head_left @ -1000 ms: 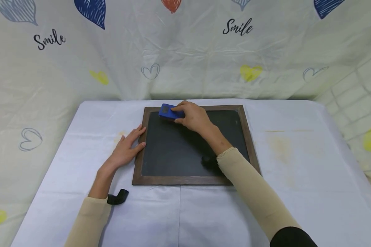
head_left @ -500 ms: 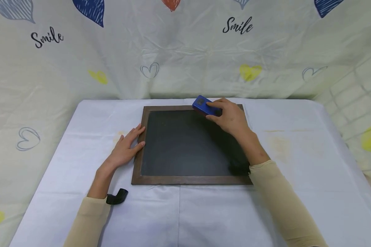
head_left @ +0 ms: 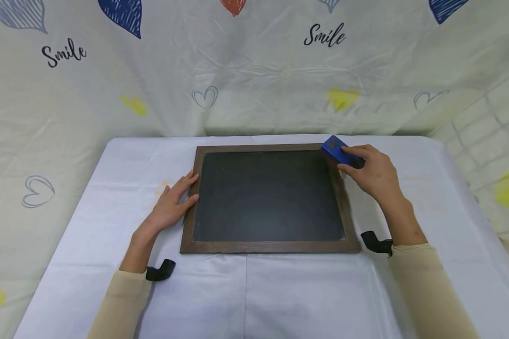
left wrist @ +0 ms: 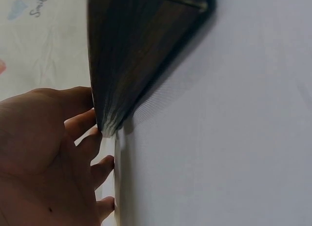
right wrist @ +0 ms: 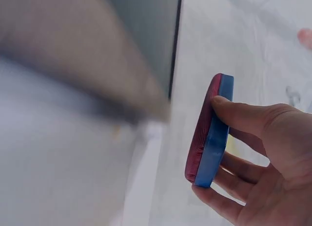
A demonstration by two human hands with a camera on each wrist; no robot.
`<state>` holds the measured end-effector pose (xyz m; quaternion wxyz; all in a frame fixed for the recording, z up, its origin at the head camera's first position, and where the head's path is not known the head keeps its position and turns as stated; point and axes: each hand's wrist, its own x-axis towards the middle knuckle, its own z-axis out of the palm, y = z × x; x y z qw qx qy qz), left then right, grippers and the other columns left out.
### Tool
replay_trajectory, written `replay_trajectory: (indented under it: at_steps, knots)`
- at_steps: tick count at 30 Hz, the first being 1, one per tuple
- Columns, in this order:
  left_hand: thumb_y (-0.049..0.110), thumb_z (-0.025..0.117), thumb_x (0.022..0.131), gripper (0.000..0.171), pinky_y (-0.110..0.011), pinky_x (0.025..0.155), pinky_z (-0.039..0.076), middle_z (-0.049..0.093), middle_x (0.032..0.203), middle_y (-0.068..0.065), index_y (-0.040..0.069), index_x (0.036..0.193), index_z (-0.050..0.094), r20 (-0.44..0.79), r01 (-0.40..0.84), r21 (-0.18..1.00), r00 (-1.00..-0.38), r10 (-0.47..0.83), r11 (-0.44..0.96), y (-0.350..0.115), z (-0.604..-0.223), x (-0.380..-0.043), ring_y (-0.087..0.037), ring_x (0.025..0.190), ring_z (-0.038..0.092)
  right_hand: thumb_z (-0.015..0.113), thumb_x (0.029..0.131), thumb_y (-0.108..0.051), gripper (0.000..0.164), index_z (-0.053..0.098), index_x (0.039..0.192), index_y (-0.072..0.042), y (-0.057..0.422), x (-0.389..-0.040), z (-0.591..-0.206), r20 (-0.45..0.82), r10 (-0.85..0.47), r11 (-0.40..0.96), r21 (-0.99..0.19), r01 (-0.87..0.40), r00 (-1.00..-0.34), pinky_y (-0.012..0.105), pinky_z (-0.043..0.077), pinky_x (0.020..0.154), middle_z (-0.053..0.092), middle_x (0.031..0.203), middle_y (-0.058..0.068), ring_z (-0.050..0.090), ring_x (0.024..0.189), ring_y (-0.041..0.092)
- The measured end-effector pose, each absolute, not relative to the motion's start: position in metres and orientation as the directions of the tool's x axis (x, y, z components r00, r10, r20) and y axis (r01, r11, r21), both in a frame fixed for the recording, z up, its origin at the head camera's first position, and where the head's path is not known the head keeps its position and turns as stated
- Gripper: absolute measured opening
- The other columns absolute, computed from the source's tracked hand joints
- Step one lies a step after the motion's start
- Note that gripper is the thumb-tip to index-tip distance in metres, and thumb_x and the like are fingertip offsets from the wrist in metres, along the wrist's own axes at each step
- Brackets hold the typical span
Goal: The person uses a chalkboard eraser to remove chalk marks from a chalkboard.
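Observation:
A small blackboard (head_left: 267, 197) in a brown wooden frame lies on the white-covered table. My left hand (head_left: 169, 207) rests at its left side, straight fingers touching the frame; the left wrist view shows the fingertips against the frame's edge (left wrist: 126, 50). With thumb and fingers my right hand (head_left: 375, 174) grips a blue board eraser (head_left: 337, 149) over the board's top right corner. In the right wrist view the eraser (right wrist: 209, 138) shows a dark red felt pad, raised clear of the board. The black writing surface looks dark, with a few faint specks.
White cloth (head_left: 301, 292) covers the table, with faint yellowish stains left of the board. Behind it hangs a pale curtain (head_left: 271, 103) printed with hearts and "Smile". A black wrist mount (head_left: 161, 270) sticks out at the left cuff, another (head_left: 376, 243) at the right.
My right hand has carried the eraser rightward along the board's top, from the upper left to the right corner. The left hand has stayed in place.

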<state>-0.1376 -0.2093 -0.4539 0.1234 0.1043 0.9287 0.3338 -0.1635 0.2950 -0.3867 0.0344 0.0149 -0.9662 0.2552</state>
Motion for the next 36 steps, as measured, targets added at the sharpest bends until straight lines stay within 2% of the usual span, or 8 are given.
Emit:
replay_trajectory:
  at_steps: [13, 21, 30, 36]
  knots:
    - [0.032, 0.056, 0.109, 0.066, -0.071, 0.127, -0.004, 0.014, 0.177, -0.008, 0.016, 0.166, 0.028, -0.156, 0.105, 0.647, -0.951, 0.266, 0.755, -0.213, -0.455, -0.138, -0.04, 0.164, 0.01, 0.07, 0.1, -0.042, 0.062, 0.056, 0.15, -0.01, 0.372, -0.15, -0.405, -0.018, 0.139, 0.876, -0.463, 0.132, -0.99, 0.071, 0.043, 0.098, 0.05, 0.15, 0.034, 0.047, 0.134, 0.059]
    - [0.034, 0.056, 0.109, 0.066, -0.072, 0.127, -0.003, 0.015, 0.177, -0.009, 0.016, 0.166, 0.029, -0.15, 0.115, 0.645, -0.95, 0.273, 0.756, -0.214, -0.458, -0.137, -0.04, 0.164, 0.01, 0.065, 0.102, -0.037, 0.06, 0.051, 0.153, -0.008, 0.401, -0.139, -0.417, -0.066, 0.199, 0.88, -0.427, 0.207, -0.978, 0.072, 0.041, 0.099, 0.045, 0.153, 0.037, 0.043, 0.135, 0.062]
    - [0.034, 0.055, 0.109, 0.065, -0.07, 0.128, -0.004, 0.015, 0.177, -0.009, 0.015, 0.166, 0.029, -0.145, 0.126, 0.652, -0.947, 0.285, 0.747, -0.212, -0.457, -0.136, -0.04, 0.164, 0.011, 0.059, 0.105, -0.038, 0.064, 0.04, 0.159, -0.011, 0.427, -0.129, -0.423, -0.136, 0.262, 0.876, -0.382, 0.295, -0.955, 0.075, 0.04, 0.099, 0.036, 0.155, 0.042, 0.039, 0.134, 0.067]
    - [0.034, 0.055, 0.109, 0.065, -0.071, 0.128, -0.002, 0.016, 0.177, -0.009, 0.015, 0.166, 0.03, -0.142, 0.125, 0.642, -0.95, 0.277, 0.756, -0.211, -0.456, -0.136, -0.04, 0.164, 0.012, 0.061, 0.103, -0.034, 0.071, 0.033, 0.162, -0.008, 0.431, -0.129, -0.424, -0.13, 0.259, 0.871, -0.396, 0.29, -0.957, 0.076, 0.037, 0.103, 0.034, 0.153, 0.046, 0.037, 0.133, 0.068]
